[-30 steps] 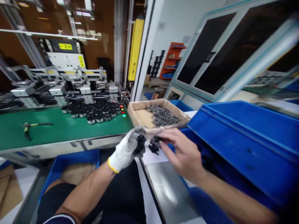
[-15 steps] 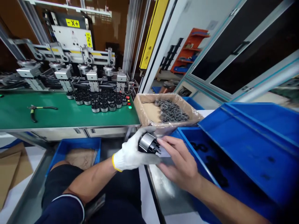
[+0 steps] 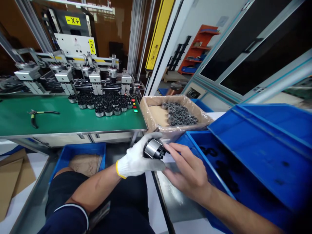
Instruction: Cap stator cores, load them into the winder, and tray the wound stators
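My left hand [image 3: 137,159], in a white knit glove with a yellow cuff, is wrapped round a motor stator [image 3: 154,149], a silver metal ring with black plastic ends. It holds the part tilted, its pronged black end turned toward my right hand [image 3: 188,167]. That hand is bare and curled, with the index finger against the stator's black end and the thumb lower down beside the glove; part of its grip is hidden. Several similar stators [image 3: 108,111] stand grouped on the green worktop [image 3: 60,125], beyond my hands.
Cutting pliers [image 3: 44,113] lie on the worktop before a machine with clamps [image 3: 96,78]. Right of it sits a plastic-lined carton [image 3: 168,130] of grey ring-shaped parts. Blue bins [image 3: 258,136] with black parts stand at right; another blue bin [image 3: 65,152] is below the bench.
The stator has turned slightly in the glove, and its black prongs look shorter from here. My right index finger has shifted a little along its end. The view has moved slightly.
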The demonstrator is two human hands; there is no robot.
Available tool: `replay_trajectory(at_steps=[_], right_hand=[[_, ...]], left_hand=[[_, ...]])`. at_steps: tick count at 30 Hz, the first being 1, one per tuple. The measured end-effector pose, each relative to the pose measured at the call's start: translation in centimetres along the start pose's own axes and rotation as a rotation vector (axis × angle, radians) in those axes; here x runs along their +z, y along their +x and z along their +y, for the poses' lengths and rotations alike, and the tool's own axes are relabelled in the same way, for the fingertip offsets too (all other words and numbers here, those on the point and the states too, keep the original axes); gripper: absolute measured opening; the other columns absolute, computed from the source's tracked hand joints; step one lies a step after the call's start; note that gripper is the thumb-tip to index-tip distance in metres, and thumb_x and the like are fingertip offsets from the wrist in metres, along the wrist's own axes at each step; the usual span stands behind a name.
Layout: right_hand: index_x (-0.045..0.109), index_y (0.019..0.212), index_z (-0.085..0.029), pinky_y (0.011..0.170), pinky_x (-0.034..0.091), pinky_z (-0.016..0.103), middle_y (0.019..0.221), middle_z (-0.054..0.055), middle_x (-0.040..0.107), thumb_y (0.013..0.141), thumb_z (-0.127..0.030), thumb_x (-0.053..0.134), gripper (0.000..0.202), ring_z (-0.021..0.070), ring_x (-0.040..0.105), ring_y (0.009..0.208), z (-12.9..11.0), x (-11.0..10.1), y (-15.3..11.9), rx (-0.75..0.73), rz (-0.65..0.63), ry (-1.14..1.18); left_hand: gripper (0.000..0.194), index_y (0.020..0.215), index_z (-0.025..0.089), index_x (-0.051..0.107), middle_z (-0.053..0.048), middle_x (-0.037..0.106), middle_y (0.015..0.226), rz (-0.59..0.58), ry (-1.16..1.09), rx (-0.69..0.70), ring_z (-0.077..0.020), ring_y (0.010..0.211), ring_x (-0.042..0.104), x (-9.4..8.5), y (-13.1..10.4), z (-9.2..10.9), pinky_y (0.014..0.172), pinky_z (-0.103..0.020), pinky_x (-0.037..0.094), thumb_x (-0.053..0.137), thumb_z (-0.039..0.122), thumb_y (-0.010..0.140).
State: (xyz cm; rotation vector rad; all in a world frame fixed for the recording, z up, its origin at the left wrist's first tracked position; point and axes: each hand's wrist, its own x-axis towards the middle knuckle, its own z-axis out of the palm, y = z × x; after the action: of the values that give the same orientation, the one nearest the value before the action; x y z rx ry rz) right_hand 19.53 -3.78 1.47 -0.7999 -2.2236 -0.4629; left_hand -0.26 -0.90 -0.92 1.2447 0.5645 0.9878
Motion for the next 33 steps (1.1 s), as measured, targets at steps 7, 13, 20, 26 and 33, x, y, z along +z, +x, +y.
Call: replay_trajectory(at_steps=[7, 13, 20, 26, 33], right_hand=[[0.052, 0.138, -0.005, 0.082, 0.061, 0.041, 0.112, 0.02, 0.064, 0.087, -0.012, 0.065, 0.053, 0.0293, 0.064, 0.104, -0.5, 0.2, 0.2, -0.02, -0.007, 0.007], [0.055, 0.132, -0.006, 0.08, 0.061, 0.039, 0.11, 0.021, 0.064, 0.089, -0.01, 0.063, 0.044, 0.0276, 0.066, 0.099, -0.9, 0.3, 0.7, 0.066, -0.008, 0.066], [0.054, 0.132, -0.008, 0.078, 0.061, 0.039, 0.109, 0.019, 0.065, 0.091, -0.017, 0.065, 0.043, 0.028, 0.067, 0.099, -0.7, 0.4, 0.6, 0.058, -0.02, 0.051], [0.05, 0.141, -0.01, 0.082, 0.061, 0.04, 0.112, 0.019, 0.065, 0.088, -0.012, 0.063, 0.054, 0.0289, 0.067, 0.103, -0.8, 0.6, 0.5, 0.072, -0.023, 0.052], [0.051, 0.139, -0.008, 0.084, 0.06, 0.037, 0.113, 0.019, 0.062, 0.09, -0.011, 0.063, 0.05, 0.0271, 0.064, 0.105, -1.0, 0.6, 0.6, 0.111, -0.032, 0.1]], left_hand=[[0.083, 0.137, 0.021, 0.053, -0.002, 0.065, 0.104, 0.032, 0.048, -0.054, -0.0134, 0.08, 0.06, 0.1, -0.2, 0.6, 0.076, -0.027, 0.052, 0.088, 0.021, 0.061], [0.08, 0.136, 0.021, 0.054, -0.001, 0.065, 0.102, 0.062, 0.045, -0.073, -0.0119, 0.079, 0.058, 0.2, -0.2, 0.8, 0.075, -0.025, 0.05, 0.086, 0.02, 0.062], [0.07, 0.129, 0.016, 0.056, -0.001, 0.065, 0.096, 0.036, 0.047, -0.127, -0.0131, 0.079, 0.058, 0.2, 0.1, 1.8, 0.075, -0.026, 0.05, 0.082, 0.022, 0.064], [0.068, 0.126, 0.016, 0.057, -0.003, 0.068, 0.102, 0.026, 0.076, -0.133, -0.0161, 0.087, 0.061, 0.4, 0.3, 2.1, 0.083, -0.029, 0.052, 0.082, 0.02, 0.063], [0.069, 0.13, 0.016, 0.058, -0.005, 0.069, 0.107, 0.064, 0.069, -0.123, -0.0203, 0.093, 0.064, 0.5, 0.1, 1.0, 0.088, -0.033, 0.052, 0.081, 0.028, 0.066]])
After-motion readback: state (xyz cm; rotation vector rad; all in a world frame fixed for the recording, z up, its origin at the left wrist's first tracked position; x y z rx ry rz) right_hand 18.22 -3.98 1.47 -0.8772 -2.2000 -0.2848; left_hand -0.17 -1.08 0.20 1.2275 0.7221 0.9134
